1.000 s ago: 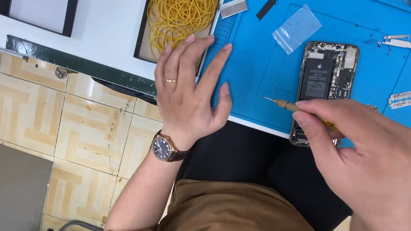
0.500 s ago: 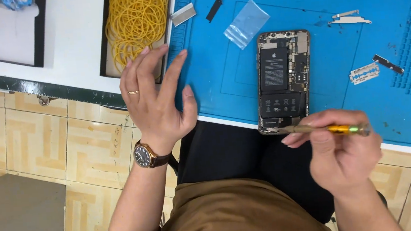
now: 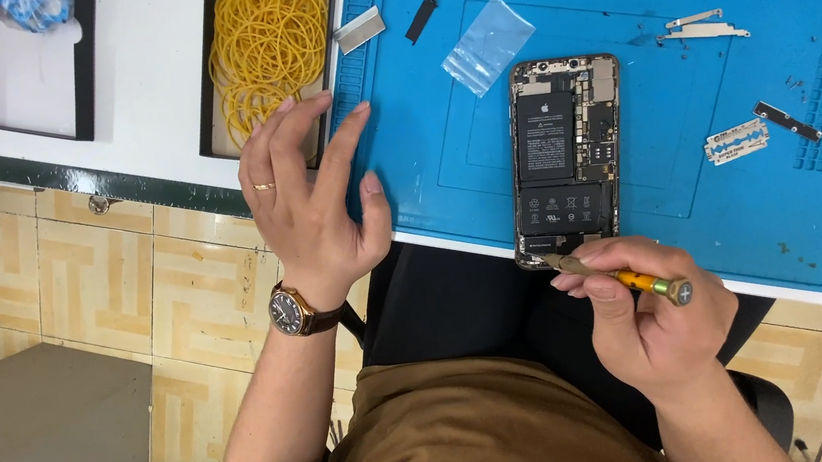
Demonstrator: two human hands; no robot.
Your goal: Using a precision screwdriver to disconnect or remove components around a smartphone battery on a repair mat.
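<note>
Right hand point(image 3: 656, 323) grips a yellow screwdriver point(image 3: 627, 279), tip at the bottom edge of the opened phone point(image 3: 565, 158), which overhangs the blue mat's point(image 3: 689, 194) near edge. Left hand point(image 3: 313, 200) open, fingers spread, holding nothing, at the mat's left border beside the tray of yellow rubber bands point(image 3: 264, 44); bare mat right of phone.

A tray of yellow rubber bands point(image 3: 272, 43) sits on the white table, just beside the blue mat's point(image 3: 811, 213) left edge. On the mat lie a clear little bag point(image 3: 488, 43), a razor blade point(image 3: 736, 141) and thin metal strips point(image 3: 703, 29) near the right side.
</note>
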